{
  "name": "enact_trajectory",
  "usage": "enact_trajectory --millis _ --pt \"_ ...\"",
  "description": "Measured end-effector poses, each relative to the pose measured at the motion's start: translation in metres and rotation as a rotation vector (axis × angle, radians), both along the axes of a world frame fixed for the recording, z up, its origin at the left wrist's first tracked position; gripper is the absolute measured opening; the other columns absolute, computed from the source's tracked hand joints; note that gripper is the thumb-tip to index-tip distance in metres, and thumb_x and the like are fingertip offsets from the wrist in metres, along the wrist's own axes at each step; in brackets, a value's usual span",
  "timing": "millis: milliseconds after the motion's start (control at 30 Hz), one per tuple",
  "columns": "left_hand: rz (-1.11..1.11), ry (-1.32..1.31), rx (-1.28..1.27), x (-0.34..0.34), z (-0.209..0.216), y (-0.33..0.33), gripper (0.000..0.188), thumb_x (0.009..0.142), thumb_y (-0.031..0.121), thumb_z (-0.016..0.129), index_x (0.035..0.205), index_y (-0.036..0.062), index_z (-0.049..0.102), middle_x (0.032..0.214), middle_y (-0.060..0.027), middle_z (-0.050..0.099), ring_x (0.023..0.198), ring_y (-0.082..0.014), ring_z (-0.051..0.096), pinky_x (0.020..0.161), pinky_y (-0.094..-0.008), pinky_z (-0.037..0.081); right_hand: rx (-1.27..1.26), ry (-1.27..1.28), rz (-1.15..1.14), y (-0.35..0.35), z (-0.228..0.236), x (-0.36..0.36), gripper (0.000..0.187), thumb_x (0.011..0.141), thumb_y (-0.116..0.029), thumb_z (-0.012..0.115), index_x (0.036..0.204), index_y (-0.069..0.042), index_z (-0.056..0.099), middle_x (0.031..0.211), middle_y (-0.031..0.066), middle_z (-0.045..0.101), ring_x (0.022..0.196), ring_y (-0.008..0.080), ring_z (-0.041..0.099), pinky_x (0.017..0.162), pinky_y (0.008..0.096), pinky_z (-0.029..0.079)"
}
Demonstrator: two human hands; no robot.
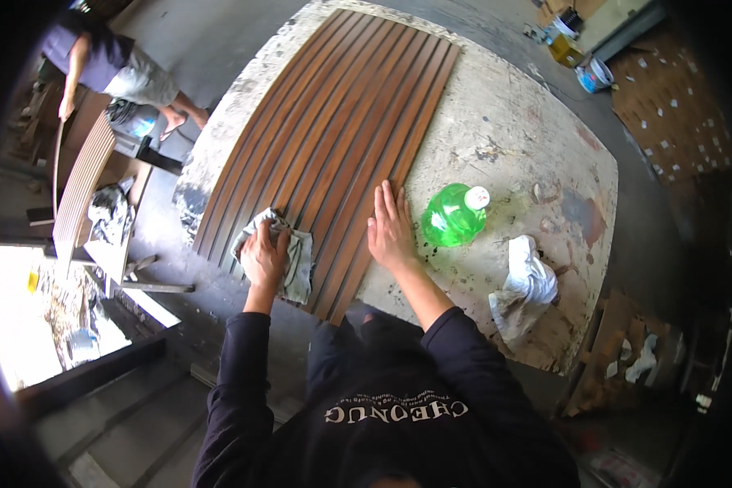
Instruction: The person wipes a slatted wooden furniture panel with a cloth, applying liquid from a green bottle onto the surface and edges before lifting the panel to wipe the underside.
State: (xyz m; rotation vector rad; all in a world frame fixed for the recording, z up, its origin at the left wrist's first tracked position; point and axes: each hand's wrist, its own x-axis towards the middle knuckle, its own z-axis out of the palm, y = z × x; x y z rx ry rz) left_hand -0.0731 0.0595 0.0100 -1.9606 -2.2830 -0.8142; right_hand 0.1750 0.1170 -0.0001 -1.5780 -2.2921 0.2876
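A brown slatted wooden panel [333,114] with dark grooves lies on a paint-stained white table [537,130]. Near the panel's front left end, my left hand [263,259] grips a grey-green rag [299,268] and presses it on the slats. My right hand [391,228] lies flat along the panel's right edge, its fingers stretched out and holding nothing. Just right of that hand stands a bottle of bright green liquid [451,218] with a white cap. Further right, a crumpled white cloth [530,272] with a soiled brownish end rests on the table.
At the far left a person [114,61] stands by another slatted panel [83,183] on a stand, with a crumpled cloth [111,213] beside it. Buckets [595,75] and a yellow can [564,50] sit on the floor at the far right, near a brown sheet [667,106].
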Motion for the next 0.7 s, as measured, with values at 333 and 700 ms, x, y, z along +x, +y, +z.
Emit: enact_trajectory --millis 333,700 --pt "0.02 -0.065 -0.161 -0.021 -0.002 -0.096 0.034 0.079 0.033 0.066 0.1 0.0067 0.058 0.082 -0.0149 0.065 0.077 -0.0326 0.062 0.069 -0.0405 0.047 0.012 -0.007 0.018 -0.046 0.0 -0.009 0.063 0.089 -0.023 0.046 0.141 0.002 0.021 0.147 0.0189 0.023 0.133 0.0428 0.022 0.111 0.046 0.019" --pt "-0.21 0.021 -0.017 0.018 0.0 0.107 0.03 0.081 0.033 0.063 0.094 0.0062 0.057 0.074 -0.0143 0.063 0.065 -0.0293 0.062 0.06 -0.0402 0.048 -0.065 0.288 0.063 -0.044 0.023 -0.002 0.07 0.085 -0.023 0.056 0.141 -0.001 0.022 0.145 0.0227 0.024 0.13 0.043 0.029 0.106 0.0486 0.028"
